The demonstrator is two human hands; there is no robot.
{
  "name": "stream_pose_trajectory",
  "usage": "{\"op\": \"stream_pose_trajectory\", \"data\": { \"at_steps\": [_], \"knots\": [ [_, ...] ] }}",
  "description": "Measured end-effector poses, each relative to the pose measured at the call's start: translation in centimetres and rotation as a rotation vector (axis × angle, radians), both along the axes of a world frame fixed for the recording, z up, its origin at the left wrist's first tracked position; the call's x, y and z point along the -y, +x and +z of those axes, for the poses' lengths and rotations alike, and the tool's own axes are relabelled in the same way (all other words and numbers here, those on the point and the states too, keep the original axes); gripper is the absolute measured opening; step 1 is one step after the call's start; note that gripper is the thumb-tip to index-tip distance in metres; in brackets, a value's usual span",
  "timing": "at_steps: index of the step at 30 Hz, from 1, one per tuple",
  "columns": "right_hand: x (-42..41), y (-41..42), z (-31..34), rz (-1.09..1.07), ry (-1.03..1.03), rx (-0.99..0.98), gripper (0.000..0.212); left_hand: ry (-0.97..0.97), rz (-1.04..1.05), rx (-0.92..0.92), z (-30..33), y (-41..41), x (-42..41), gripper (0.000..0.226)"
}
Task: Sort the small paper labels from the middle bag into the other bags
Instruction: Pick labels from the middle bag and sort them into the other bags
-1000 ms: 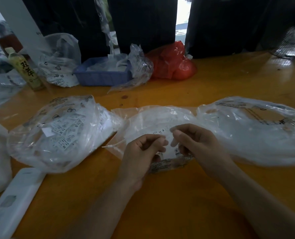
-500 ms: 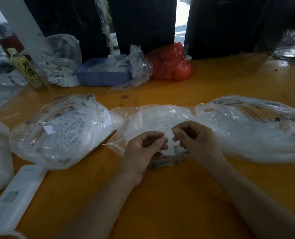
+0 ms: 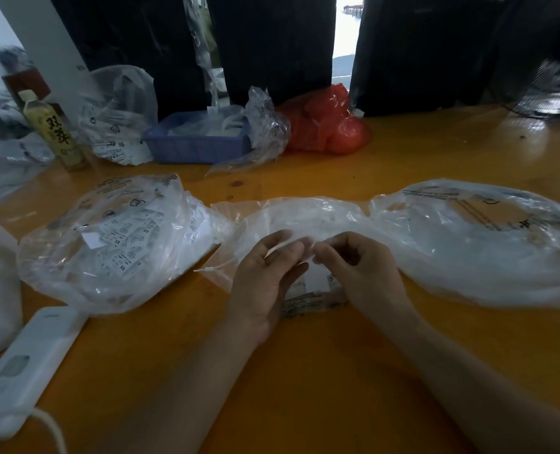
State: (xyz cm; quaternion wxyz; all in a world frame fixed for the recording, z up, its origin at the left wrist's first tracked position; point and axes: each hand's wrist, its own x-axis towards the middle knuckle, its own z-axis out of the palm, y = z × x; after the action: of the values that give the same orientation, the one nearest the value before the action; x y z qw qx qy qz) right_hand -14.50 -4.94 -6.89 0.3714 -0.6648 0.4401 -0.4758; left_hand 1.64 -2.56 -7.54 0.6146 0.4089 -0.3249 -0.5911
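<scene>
Since a second ago, left hand [image 3: 265, 283] has loosened: fingers that curled with the right on a label now spread, half straightened, palm up over the middle bag [image 3: 305, 217]. Right hand [image 3: 360, 273] has barely shifted; its fingers stay curled, tips drawn together near the left fingertips. Whether they pinch a label, cannot tell; blur there.

Orange table [image 3: 305, 371] carries three clear bags in a row. Right bag [image 3: 485, 244]: large, puffed, contents a pale mass. Left bag [image 3: 108, 244]: holds many white labels printed "XS". Middle bag lies between them, touching both, its mouth under the hands.

Loose labels [image 3: 319, 280] show between the two hands, one marked "XL".

Handling, as judged: bags are thin, soft film, slippery and noisy, collapsing when let go, so one hand should hold a mouth open by its rim. Labels are near weightless, flat, bendable, prone to cling together or to the film. Best taken singly by an edge, thumb and forefinger; a light pinch suffices.
</scene>
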Motion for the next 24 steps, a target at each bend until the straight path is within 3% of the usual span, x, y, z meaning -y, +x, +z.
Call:
{"op": "stream_pose_trajectory", "data": {
  "at_steps": [2,7,10,12,14,17,21,24],
  "knots": [
    [-0.1,0.3,0.0,-0.018,-0.024,-0.012,0.017,0.02,-0.028,-0.022,-0.1,0.2,0.1,0.05],
    [0.0,0.7,-0.4,0.044,-0.012,-0.14,0.026,-0.012,0.0,-0.087,0.1,0.5,0.3,0.009],
    [1.4,-0.6,0.1,0.016,-0.219,-0.553,0.026,0.016,0.022,-0.111,0.1,1.1,0.5,0.006],
    [2.7,-1.7,1.2,0.166,-0.276,-0.923,0.047,0.025,0.003,-0.096,0.1,1.3,0.5,0.009],
    [3.3,-2.5,2.0,0.335,-0.24,-1.108,0.06,0.038,-0.017,-0.046,0.2,1.3,0.3,0.012],
    [3.7,-3.0,2.0,0.478,-0.258,-1.175,0.056,0.042,-0.038,0.001,0.5,1.2,0.2,0.02],
    [3.7,-3.3,0.4,0.429,-0.366,-1.125,0.035,0.045,-0.026,0.008,0.7,1.1,0.0,0.018],
    [3.3,-3.5,-0.7,0.374,-0.377,-1.052,0.03,0.041,-0.028,-0.001,0.5,1.2,0.1,0.019]
  ]
}}
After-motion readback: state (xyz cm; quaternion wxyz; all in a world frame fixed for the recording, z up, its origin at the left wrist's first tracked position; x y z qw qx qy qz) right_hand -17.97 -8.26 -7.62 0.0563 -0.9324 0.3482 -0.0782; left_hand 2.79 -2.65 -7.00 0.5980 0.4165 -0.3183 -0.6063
